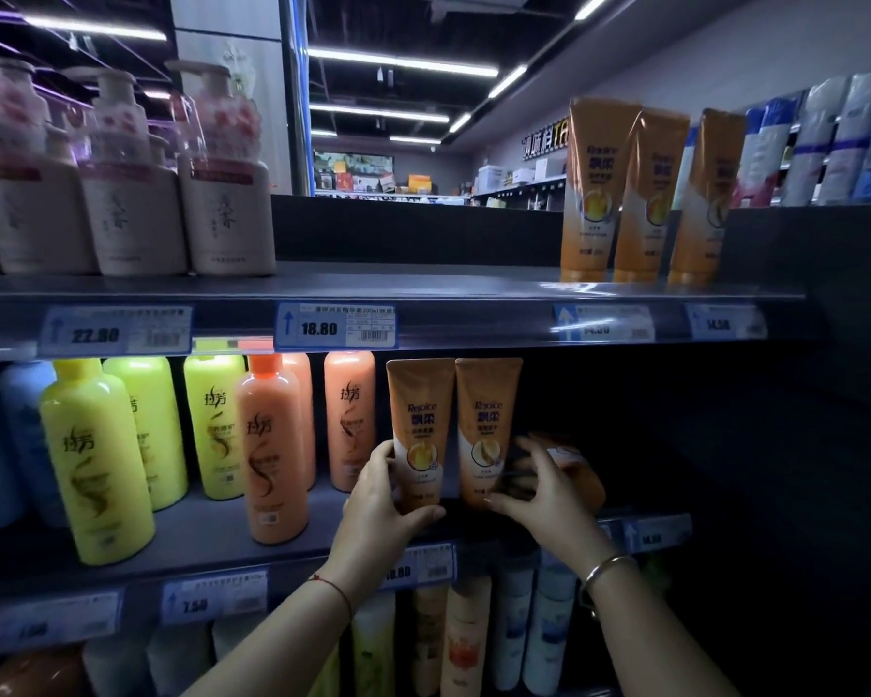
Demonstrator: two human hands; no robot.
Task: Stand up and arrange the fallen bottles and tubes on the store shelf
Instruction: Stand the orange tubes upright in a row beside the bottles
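Near the middle shelf's (207, 533) front edge, the left hand (379, 510) wraps one upright orange "Rejoice" tube (417, 430) while the right hand (541, 490), fingers half curled, touches the second tube (484, 425), partly hiding a fallen tube (574, 470) in shadow, beside orange bottles (272, 455) above an "18.80" price tag (335, 327).

Red string bracelet (334, 591), silver bangle (605, 567)
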